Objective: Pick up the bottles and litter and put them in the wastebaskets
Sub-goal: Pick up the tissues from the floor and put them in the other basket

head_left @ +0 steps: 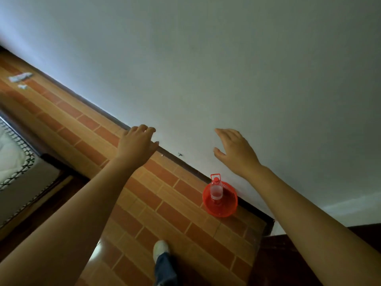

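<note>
White scraps of litter (20, 77) lie on the floor (86, 145) at the far left, close to the dark skirting along the wall (226, 58), with a smaller scrap (22, 86) just beside them. Nearer on the left, a quilted mattress (12, 159) in a dark wooden frame fills the edge of the view. The floor itself is patterned in orange and reddish brick-like tiles running diagonally. The left hand (137, 144) is raised over the floor near the skirting, its fingers loosely curled and holding nothing. Below, at the near edge, a foot in a white shoe (160, 249) and a blue trouser leg stand on the tiles. Right of that, a red wastebasket (225, 209) with perforated sides sits on the floor against the wall, and a clear plastic bottle (216, 189) with a red cap stands upright inside it. The right hand (235, 150) is lifted in front of the wall, above and just right of the wastebasket, with fingers spread and relaxed, empty. Dark wood shows at the near right corner.
</note>
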